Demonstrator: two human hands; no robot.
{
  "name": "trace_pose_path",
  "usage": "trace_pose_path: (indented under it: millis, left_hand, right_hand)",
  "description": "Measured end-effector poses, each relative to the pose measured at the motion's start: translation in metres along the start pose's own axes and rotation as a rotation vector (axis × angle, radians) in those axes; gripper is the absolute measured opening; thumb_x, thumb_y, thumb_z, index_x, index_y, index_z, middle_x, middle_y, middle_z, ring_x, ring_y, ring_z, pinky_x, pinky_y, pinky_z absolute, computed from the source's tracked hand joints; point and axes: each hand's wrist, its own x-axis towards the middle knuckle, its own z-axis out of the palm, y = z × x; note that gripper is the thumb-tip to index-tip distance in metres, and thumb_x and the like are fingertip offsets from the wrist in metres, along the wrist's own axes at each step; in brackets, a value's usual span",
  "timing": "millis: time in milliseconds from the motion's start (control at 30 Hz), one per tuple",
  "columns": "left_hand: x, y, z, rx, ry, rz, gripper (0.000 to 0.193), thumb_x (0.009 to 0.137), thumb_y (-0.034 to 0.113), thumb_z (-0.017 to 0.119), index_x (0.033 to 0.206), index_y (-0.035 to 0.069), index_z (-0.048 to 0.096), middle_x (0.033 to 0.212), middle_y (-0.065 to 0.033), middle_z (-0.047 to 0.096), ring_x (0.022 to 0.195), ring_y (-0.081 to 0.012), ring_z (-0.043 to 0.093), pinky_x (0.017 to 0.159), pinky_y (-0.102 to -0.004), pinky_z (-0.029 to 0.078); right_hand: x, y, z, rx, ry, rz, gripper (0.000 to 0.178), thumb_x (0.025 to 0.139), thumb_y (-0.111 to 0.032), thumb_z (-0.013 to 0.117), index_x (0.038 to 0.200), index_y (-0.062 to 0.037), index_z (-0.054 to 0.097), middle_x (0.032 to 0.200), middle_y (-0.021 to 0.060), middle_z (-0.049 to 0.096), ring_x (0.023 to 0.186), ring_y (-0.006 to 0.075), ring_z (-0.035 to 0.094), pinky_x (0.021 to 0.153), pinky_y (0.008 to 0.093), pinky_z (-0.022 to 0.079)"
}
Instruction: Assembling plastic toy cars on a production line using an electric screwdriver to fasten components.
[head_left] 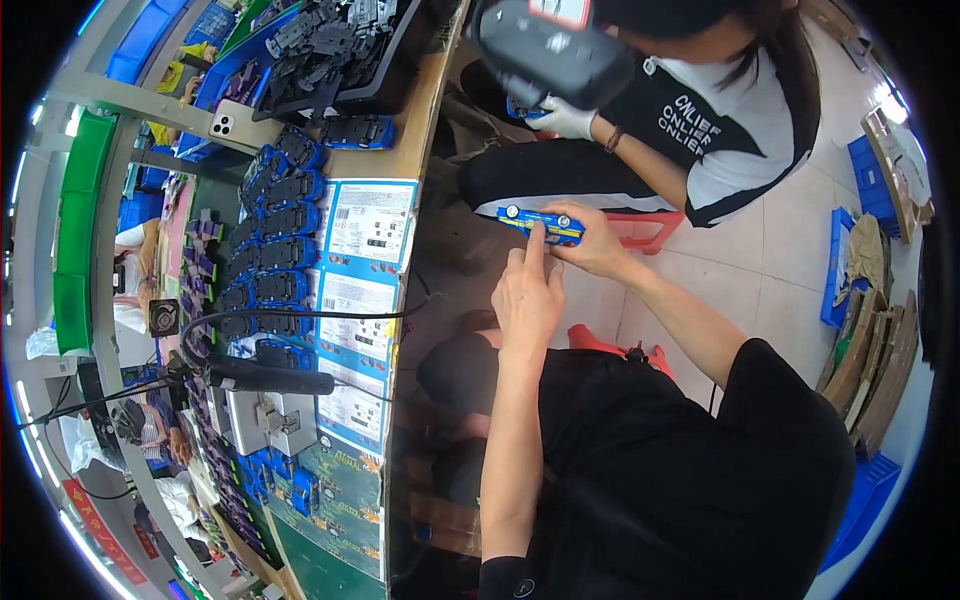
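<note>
A blue toy car (513, 213) with a yellow stripe is held on its side, wheels showing, out past the bench's edge. Its right end sits in my right hand (597, 243), whose fingers wrap around it. From below, my left hand (528, 290) reaches up to the car. Its index finger is stretched out against the car's lower side, the other fingers partly curled and not gripping it. Rows of blue and black toy car parts (287, 222) lie on the bench to the left, black sides up.
Printed card sheets (362, 310) cover the bench edge (425, 130). A black cable and a dark cylindrical handle (270, 377) cross it. A black bin of dark parts (375, 85) stands at the far end. Close by, a co-worker's gloved hand (568, 118) holds a blue piece. Red stools (655, 230) are underneath.
</note>
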Motion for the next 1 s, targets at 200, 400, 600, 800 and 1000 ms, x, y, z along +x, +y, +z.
trace_pose_path:
  millis: [200,400,600,800,1000]
  left_hand:
    - [0.004,0.0,-0.013,0.099,-0.056,-0.016,0.056,0.086,0.015,0.071,0.139,0.01,0.054,0.098,-0.018,0.062,0.086,-0.0396,0.067,0.072,-0.0489,0.054]
    - [0.003,-0.02,-0.023,0.006,-0.09,-0.039,0.047,0.084,0.015,0.071,0.13,0.013,0.065,0.094,-0.0178,0.073,0.087,-0.0376,0.07,0.08,-0.0446,0.054]
    - [-0.014,-0.022,-0.017,-0.028,-0.018,-0.037,0.043,0.085,0.014,0.07,0.128,0.009,0.066,0.09,-0.0171,0.072,0.082,-0.0371,0.07,0.077,-0.0429,0.054]
    - [-0.031,-0.012,-0.017,-0.08,0.038,-0.096,0.04,0.086,0.012,0.07,0.126,0.009,0.067,0.087,-0.0136,0.064,0.074,-0.0304,0.067,0.071,-0.0416,0.052]
    - [-0.042,-0.01,-0.024,-0.068,0.085,-0.048,0.039,0.087,0.01,0.07,0.126,0.005,0.066,0.086,-0.0147,0.066,0.069,-0.0273,0.067,0.068,-0.0385,0.052]
  right_hand:
    - [-0.003,-0.006,-0.002,-0.109,-0.011,-0.063,0.046,0.067,-0.001,0.076,0.112,0.0026,0.065,0.113,0.016,0.067,0.105,0.0297,0.066,0.092,0.0355,0.052]
    - [-0.009,-0.006,0.002,-0.154,-0.011,-0.216,0.047,0.068,-0.001,0.078,0.114,0.0014,0.066,0.112,0.0161,0.067,0.102,0.0321,0.067,0.089,0.0358,0.053]
    - [-0.015,-0.008,0.003,-0.197,-0.055,-0.183,0.045,0.071,-0.002,0.077,0.115,-0.0004,0.067,0.112,0.0153,0.067,0.101,0.0316,0.068,0.085,0.0356,0.055]
    - [-0.022,-0.011,0.008,-0.217,-0.077,-0.183,0.046,0.07,-0.002,0.077,0.115,-0.0021,0.067,0.118,0.0138,0.066,0.106,0.0319,0.067,0.088,0.0364,0.055]
    - [-0.034,-0.014,0.01,-0.239,-0.142,-0.18,0.052,0.068,-0.001,0.082,0.117,-0.0015,0.065,0.119,0.0148,0.065,0.111,0.0311,0.066,0.093,0.0375,0.054]
